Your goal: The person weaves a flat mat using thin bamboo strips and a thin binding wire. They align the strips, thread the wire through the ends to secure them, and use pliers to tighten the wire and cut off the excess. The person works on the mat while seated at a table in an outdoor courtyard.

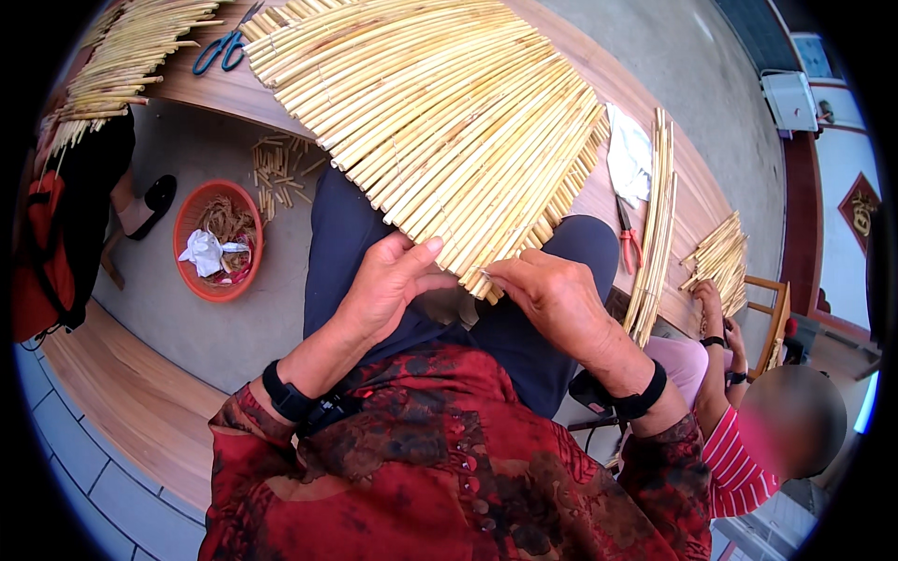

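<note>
A mat of pale yellow stalks (440,131), tied side by side with thin thread, fans out from the table onto my lap. At its near edge my left hand (388,285) is closed on the stalks, thumb on top and fingers partly hidden beneath. My right hand (557,294) is in a pinch at the mat's near right corner, its fingertips against the last stalks. What lies in that pinch, perhaps the binding thread, is too small to make out.
On the table (702,178) lie red-handled pliers (629,238), a white cloth (629,154), long loose stalks (659,224) and blue-handled scissors (224,51). An orange basket (184,279) and cut stalk pieces (276,173) are on the floor. Co-workers sit left and right with other stalk mats.
</note>
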`<state>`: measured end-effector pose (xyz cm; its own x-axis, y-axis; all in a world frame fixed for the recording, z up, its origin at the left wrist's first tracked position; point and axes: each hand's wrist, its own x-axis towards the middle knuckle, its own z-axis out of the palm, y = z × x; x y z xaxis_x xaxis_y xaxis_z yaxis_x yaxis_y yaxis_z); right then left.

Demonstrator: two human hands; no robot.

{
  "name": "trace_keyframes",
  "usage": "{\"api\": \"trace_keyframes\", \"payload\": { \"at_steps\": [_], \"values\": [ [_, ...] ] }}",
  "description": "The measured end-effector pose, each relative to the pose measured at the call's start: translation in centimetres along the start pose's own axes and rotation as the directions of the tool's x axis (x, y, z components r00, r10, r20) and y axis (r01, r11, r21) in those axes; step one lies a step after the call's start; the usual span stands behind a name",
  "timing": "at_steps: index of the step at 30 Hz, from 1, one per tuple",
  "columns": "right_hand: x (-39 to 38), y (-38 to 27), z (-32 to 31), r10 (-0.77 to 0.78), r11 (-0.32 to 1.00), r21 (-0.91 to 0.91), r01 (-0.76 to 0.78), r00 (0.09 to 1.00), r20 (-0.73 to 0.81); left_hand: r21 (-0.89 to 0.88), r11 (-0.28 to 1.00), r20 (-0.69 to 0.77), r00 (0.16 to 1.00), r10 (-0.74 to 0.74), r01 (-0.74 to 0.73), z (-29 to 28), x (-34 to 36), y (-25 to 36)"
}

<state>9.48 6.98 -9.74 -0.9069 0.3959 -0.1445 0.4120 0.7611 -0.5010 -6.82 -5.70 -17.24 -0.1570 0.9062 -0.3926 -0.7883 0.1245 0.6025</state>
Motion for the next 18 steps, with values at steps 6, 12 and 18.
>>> {"api": "trace_keyframes", "payload": {
  "at_steps": [6, 12, 18],
  "values": [
    [0.16, 0.46, -0.02, 0.029, 0.996, 0.085, -0.031, 0.999, 0.026, 0.008, 1.000, -0.002, 1.000, -0.001, 0.001, -0.05, 0.07, -0.11],
    [0.55, 0.02, -0.23, 0.047, 0.996, 0.072, -0.050, 0.998, 0.046, -0.004, 1.000, -0.004, 1.000, 0.011, -0.011, 0.01, -0.03, -0.12],
    [0.68, 0.07, -0.31, 0.039, 0.996, 0.073, -0.043, 0.998, 0.058, 0.004, 1.000, -0.013, 1.000, 0.005, -0.005, 0.02, -0.04, -0.24]
  ]
}}
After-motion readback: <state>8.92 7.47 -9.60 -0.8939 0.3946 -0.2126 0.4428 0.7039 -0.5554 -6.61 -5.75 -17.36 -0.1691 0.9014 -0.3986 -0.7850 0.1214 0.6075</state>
